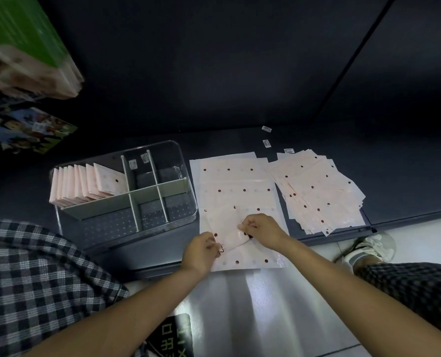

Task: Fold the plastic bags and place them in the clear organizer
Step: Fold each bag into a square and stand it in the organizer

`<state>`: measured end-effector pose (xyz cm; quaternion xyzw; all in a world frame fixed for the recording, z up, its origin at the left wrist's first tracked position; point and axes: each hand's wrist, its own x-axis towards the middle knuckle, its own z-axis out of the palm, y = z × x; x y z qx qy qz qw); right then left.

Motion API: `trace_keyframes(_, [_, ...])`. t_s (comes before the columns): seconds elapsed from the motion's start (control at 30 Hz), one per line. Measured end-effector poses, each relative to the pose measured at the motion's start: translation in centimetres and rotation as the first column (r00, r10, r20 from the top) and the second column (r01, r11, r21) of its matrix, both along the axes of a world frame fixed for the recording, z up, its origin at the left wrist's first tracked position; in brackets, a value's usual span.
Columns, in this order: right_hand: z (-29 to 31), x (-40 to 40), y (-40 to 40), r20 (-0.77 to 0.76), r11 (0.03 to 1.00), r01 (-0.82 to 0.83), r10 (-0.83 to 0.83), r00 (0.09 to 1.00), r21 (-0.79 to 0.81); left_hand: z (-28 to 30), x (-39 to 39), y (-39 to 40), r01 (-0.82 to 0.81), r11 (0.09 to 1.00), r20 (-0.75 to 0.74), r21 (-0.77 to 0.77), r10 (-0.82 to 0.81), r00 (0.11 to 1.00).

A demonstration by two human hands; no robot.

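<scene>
As 2 hands [229, 238] pinch: half-folded bag [231, 237]

A pale pink plastic bag [229, 238] with dark dots lies half-folded atop flat bags [236, 186], a loose heap of bags [317, 191] sits to their right, and folded bags [85, 185] stand upright in the clear organizer's [188, 202] back-left compartment.

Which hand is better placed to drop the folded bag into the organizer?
Left, probably. The left hand pinches the bag on the side nearer the organizer; the right hand grips its far side.
</scene>
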<state>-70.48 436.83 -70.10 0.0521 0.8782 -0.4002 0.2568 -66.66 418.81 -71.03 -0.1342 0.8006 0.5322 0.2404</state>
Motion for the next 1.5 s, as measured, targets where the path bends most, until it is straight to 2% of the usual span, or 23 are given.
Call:
trace_keyframes(0.1, [-0.4,-0.5,-0.5,-0.010,0.993,-0.016,0.018,1.000,0.118,0.0,0.5,-0.3,-0.042,0.985,-0.202,-0.169,0.008,0.979])
trace_keyframes(0.13, [-0.5,-0.6,-0.6,-0.009,0.988,-0.018,0.019,1.000,0.153,0.3,0.7,-0.6,-0.006,0.972,-0.294,-0.234,-0.065,0.954])
trace_keyframes(0.2, [-0.7,-0.8,-0.9,-0.007,0.980,-0.012,0.014,1.000,0.197,0.6,0.8,-0.9,0.207,0.890,-0.384,-0.405,-0.371,0.845])
trace_keyframes(0.23, [-0.7,-0.8,-1.0,-0.006,0.978,-0.005,0.006,1.000,0.207,0.4,0.8,-1.1,0.345,0.792,-0.358,-0.504,-0.555,0.751])
trace_keyframes(0.3, [-0.8,-0.9,-1.1,0.001,0.976,0.014,-0.015,1.000,0.217,-0.2,0.7,-1.5,0.548,0.508,-0.210,-0.664,-0.831,0.515])
trace_keyframes(0.37, [-0.8,-1.0,-1.2,0.002,0.972,0.014,-0.015,1.000,0.235,-0.7,0.7,-2.1,0.613,0.305,-0.093,-0.729,-0.931,0.352])
trace_keyframes(0.43, [-0.9,-1.0,-1.3,0.004,0.966,0.009,-0.011,1.000,0.260,-0.9,0.6,-2.7,0.630,0.211,-0.034,-0.748,-0.959,0.281])
trace_keyframes(0.53, [-0.6,-0.8,-1.5,0.007,0.966,0.023,-0.026,1.000,0.258,-0.9,0.0,-3.7,0.650,0.140,0.020,-0.747,-0.972,0.233])
trace_keyframes(0.6, [-0.4,-0.2,-1.6,-0.046,0.968,0.070,-0.061,0.997,0.242,-0.9,-0.3,-4.1,0.645,0.095,0.049,-0.758,-0.978,0.201])
trace_keyframes(0.67, [-0.4,1.5,-1.7,-0.285,0.952,0.131,-0.048,0.957,0.277,-1.1,-0.4,-4.4,0.641,0.079,0.062,-0.764,-0.979,0.195])
trace_keyframes(0.73, [-0.7,3.7,-1.9,-0.574,0.930,0.094,0.138,0.807,0.356,-1.1,-0.5,-4.4,0.646,0.085,0.064,-0.759,-0.977,0.204])
trace_keyframes(0.77, [-1.1,4.8,-2.0,-0.645,0.915,0.021,0.268,0.715,0.404,-1.1,-0.5,-4.4,0.646,0.092,0.060,-0.757,-0.976,0.210])
trace_keyframes(0.83, [-2.3,6.5,-1.7,-0.623,0.804,-0.162,0.554,0.552,0.572,-0.9,-0.5,-4.4,0.645,0.105,0.054,-0.757,-0.974,0.222])
trace_keyframes(0.9, [-3.2,7.6,-0.8,-0.491,0.651,-0.266,0.730,0.475,0.711,-0.9,-0.6,-4.5,0.646,0.112,0.045,-0.755,-0.974,0.222])
trace_keyframes(1.0, [-3.3,7.8,1.1,-0.357,0.537,-0.294,0.794,0.491,0.790,-0.8,-0.7,-4.7,0.651,0.137,0.026,-0.747,-0.972,0.234])
trace_keyframes(1.2, [-2.1,7.0,3.2,-0.279,0.503,-0.349,0.803,0.526,0.791,-0.7,-0.9,-5.6,0.651,0.200,-0.039,-0.732,-0.967,0.253])
trace_keyframes(1.27, [-1.7,6.7,3.0,-0.346,0.570,-0.340,0.772,0.533,0.748,-0.8,-0.9,-5.8,0.660,0.209,-0.045,-0.722,-0.965,0.257])
trace_keyframes(1.37, [-1.3,5.7,2.1,-0.538,0.738,-0.254,0.643,0.545,0.625,-0.9,-0.8,-6.0,0.671,0.231,-0.055,-0.705,-0.961,0.272])
trace_keyframes(1.43, [-1.1,4.9,1.5,-0.601,0.785,-0.216,0.592,0.537,0.580,-0.8,-0.8,-5.9,0.678,0.246,-0.059,-0.693,-0.956,0.286])
trace_keyframes(1.5, [-1.1,4.2,1.1,-0.598,0.783,-0.226,0.596,0.536,0.579,-0.7,-0.9,-5.8,0.679,0.268,-0.067,-0.683,-0.949,0.308])
